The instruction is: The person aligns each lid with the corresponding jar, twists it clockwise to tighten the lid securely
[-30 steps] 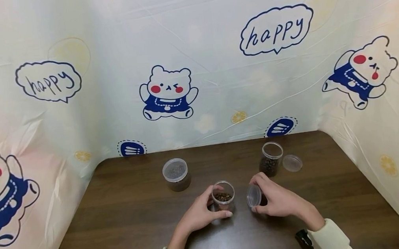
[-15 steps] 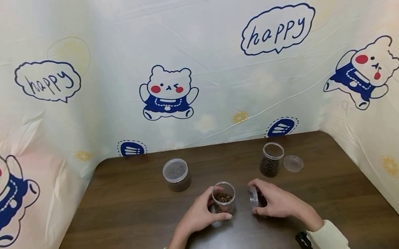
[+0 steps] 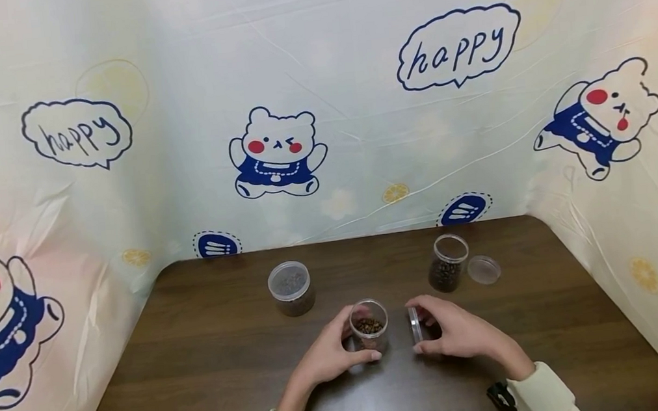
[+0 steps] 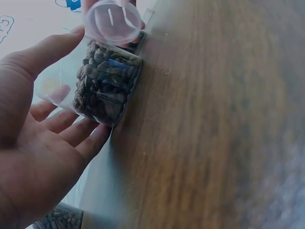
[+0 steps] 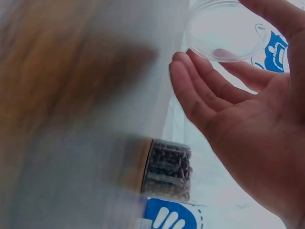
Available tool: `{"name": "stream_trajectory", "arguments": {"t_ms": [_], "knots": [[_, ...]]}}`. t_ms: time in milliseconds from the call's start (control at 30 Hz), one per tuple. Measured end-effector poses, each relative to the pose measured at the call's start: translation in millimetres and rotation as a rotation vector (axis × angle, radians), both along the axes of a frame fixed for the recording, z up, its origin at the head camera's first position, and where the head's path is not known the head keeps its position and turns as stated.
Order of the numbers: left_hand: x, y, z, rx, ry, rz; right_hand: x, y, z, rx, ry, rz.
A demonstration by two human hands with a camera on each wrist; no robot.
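Fingers and thumb of my left hand (image 3: pixel 331 349) curl around a clear open jar (image 3: pixel 370 336) that stands upright, partly filled with brown coffee beans. The left wrist view shows the beans (image 4: pixel 105 83) through its wall. To its right, my right hand (image 3: pixel 463 332) pinches a clear round lid (image 3: pixel 415 324) by its rim between thumb and fingers. The lid is on edge, nearly side-on in the head view, and apart from the jar. In the right wrist view the lid (image 5: pixel 226 31) shows its see-through face.
A second open jar (image 3: pixel 445 273) of darker beans stands behind my right hand, with a loose clear lid (image 3: pixel 484 270) lying beside it. At the back left is a lidded jar (image 3: pixel 292 290). A printed curtain surrounds the wooden table (image 3: pixel 214 372).
My right hand has turned the lid from facing the camera to nearly edge-on and shifted it slightly left. The left hand and its jar stay in place.
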State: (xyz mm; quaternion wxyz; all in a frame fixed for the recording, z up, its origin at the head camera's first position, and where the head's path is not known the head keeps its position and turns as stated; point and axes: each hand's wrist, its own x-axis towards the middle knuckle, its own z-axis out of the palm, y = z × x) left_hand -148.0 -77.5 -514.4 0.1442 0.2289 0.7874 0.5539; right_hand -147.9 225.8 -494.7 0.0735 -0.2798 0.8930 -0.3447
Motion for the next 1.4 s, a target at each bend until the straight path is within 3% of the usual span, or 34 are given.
{"name": "stream_trajectory", "arguments": {"t_ms": [233, 533, 767, 1400], "knots": [[1.0, -1.1, 0.6, -0.012, -0.031, 0.011, 0.9, -2.6, 10.7, -0.120, -0.005, -0.003], [0.5, -2.4, -0.8, -0.029, -0.033, 0.009, 2.1, -8.3, 33.3, -0.116, 0.048, -0.060], [1.5, -3.4, -3.7, -0.044, -0.026, 0.003, -1.9, -28.0, 45.0, -0.123, 0.089, -0.008], [2.1, -3.7, -0.4, -0.053, -0.043, 0.000, -9.1, -65.4, 43.8, -0.207, 0.142, 0.116]]}}
